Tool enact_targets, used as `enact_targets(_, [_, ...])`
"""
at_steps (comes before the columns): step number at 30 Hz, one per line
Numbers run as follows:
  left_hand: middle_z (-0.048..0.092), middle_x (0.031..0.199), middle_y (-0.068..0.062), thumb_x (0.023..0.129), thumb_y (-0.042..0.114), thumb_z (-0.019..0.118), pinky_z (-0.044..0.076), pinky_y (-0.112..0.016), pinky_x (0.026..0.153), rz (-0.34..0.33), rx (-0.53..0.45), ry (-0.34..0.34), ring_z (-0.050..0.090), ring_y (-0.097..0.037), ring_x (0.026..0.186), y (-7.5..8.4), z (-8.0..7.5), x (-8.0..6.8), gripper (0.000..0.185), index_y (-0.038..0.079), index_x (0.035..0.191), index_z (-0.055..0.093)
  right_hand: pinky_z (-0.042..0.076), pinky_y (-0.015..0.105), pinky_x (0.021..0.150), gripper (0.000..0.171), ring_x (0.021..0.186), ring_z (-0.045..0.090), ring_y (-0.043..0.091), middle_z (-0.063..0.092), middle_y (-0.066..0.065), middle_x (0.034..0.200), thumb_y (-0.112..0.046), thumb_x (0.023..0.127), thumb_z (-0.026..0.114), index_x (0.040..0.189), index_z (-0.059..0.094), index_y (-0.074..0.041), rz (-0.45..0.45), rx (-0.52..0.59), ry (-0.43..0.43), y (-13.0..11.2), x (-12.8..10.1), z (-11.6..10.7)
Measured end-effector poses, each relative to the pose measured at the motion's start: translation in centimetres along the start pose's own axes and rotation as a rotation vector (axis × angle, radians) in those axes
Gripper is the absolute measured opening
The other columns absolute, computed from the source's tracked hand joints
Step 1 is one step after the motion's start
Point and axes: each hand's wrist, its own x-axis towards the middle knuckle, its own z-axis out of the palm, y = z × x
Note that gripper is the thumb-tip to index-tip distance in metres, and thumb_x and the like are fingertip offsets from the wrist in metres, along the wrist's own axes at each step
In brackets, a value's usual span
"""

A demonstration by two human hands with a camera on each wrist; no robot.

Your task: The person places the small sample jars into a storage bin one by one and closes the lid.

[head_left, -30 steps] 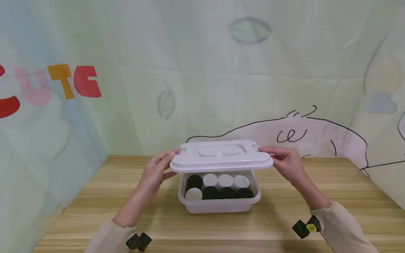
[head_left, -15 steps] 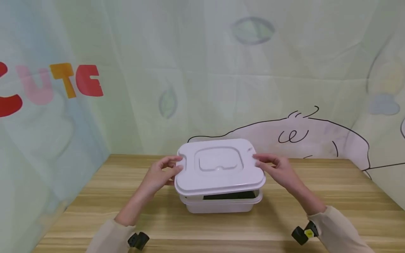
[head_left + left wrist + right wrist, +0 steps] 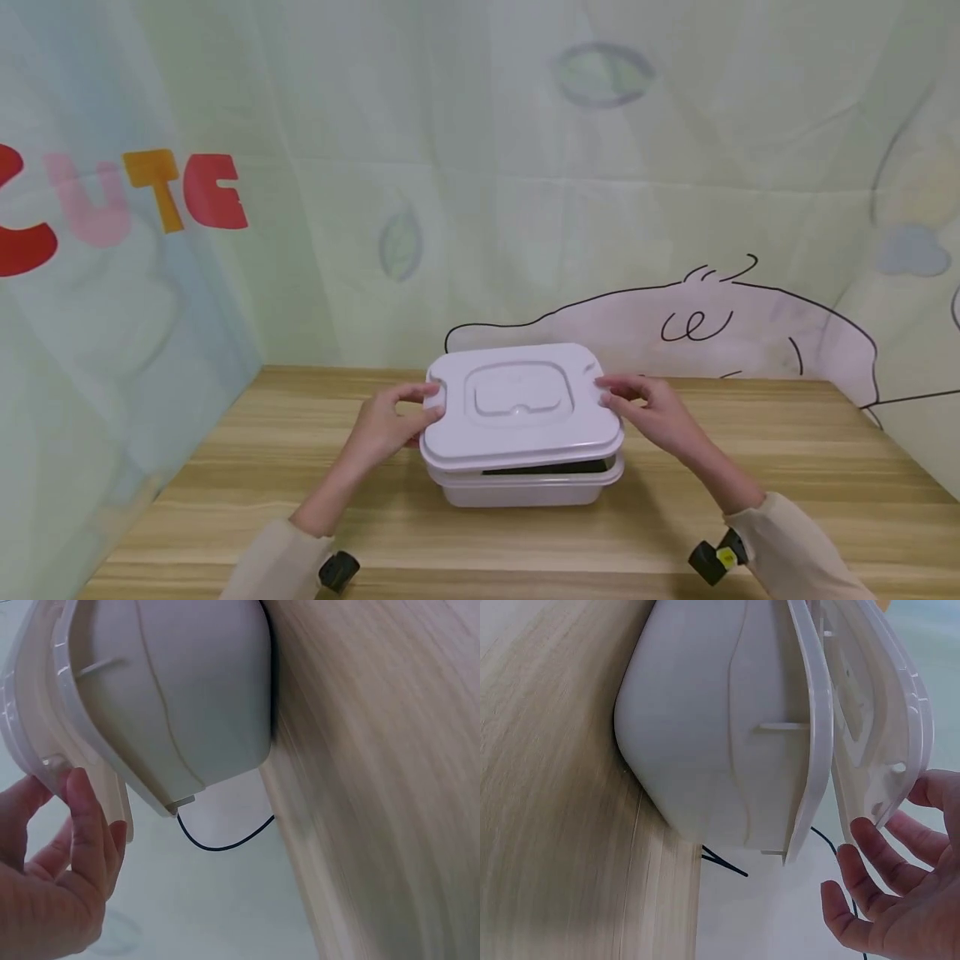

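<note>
While the flat white rectangular plastic lid (image 3: 521,406) lay tilted on the translucent white plastic box (image 3: 525,486), its near edge stood raised, leaving a gap that showed dark contents. Box sat mid-table on the light wooden tabletop (image 3: 787,467). Left hand (image 3: 388,419) pinched the lid's left edge between thumb and fingers. Right hand (image 3: 651,411) touched the right edge, fingers loosely spread.
</note>
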Motion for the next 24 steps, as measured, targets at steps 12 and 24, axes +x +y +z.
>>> enact_targets(12, [0.056,0.119,-0.022,0.08,0.012,0.069,0.054,-0.035,0.061,-0.031,-0.013,-0.031,0.062,-0.015,0.061,-0.81,0.26,-0.03,0.039,0.001,0.116,0.06,0.045,0.029,0.066,0.034,0.086,0.054,0.021,0.061,0.011,0.098,-0.019,0.087,0.061,0.116,0.06,-0.002,0.014,-0.028,-0.044,0.87,0.25,0.42])
enact_targets(24, [0.058,0.11,-0.02,0.08,0.009,0.068,0.053,-0.034,0.056,-0.017,0.067,-0.062,0.061,-0.014,0.059,-0.79,0.41,-0.13,0.034,0.001,0.113,0.062,0.045,0.03,0.063,0.035,0.082,0.054,0.02,0.06,0.01,0.092,-0.019,0.086,0.063,0.116,0.059,-0.002,0.019,-0.052,-0.1,0.89,0.27,0.42])
